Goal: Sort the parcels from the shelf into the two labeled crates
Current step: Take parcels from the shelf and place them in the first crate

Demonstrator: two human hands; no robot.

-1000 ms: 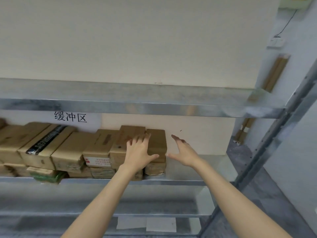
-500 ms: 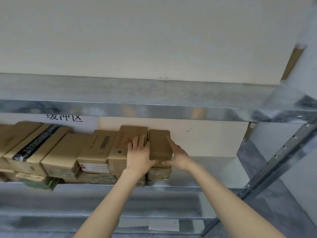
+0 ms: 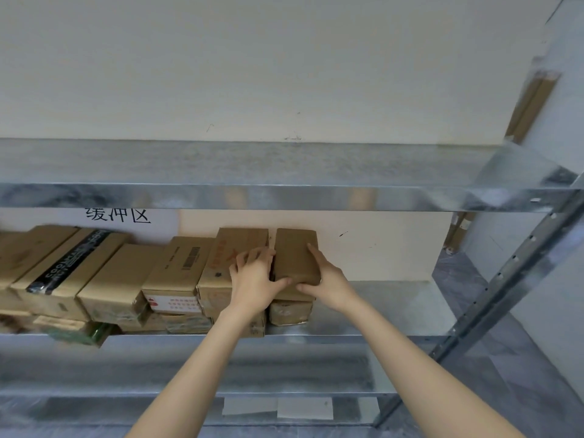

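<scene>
You have both hands on the rightmost top parcel (image 3: 295,256), a plain brown carton that sits at the right end of the row on the middle shelf (image 3: 363,338), on top of a smaller taped carton (image 3: 289,312). Your left hand (image 3: 254,284) has its fingers pushed into the narrow seam between this parcel and the red-printed carton (image 3: 234,257) beside it, thumb hooked under the near corner. Your right hand (image 3: 328,279) lies flat along the open right side, fingers stretched toward the back, thumb under the front edge. So the fingers of both hands are closed around the parcel's sides, squeezing it between them, probably because it is wedged tight against its neighbour and offers no other purchase.

To the right the shelf is bare metal, so that side gives you room to slide out. To the left the row runs on: a barcoded carton (image 3: 183,267), then a carton with black printed tape (image 3: 71,263). The upper shelf (image 3: 284,197) hangs close overhead, so a high lift looks cramped; draw it toward you. Watch that the carton beneath does not drag forward. The two crates are not in view.
</scene>
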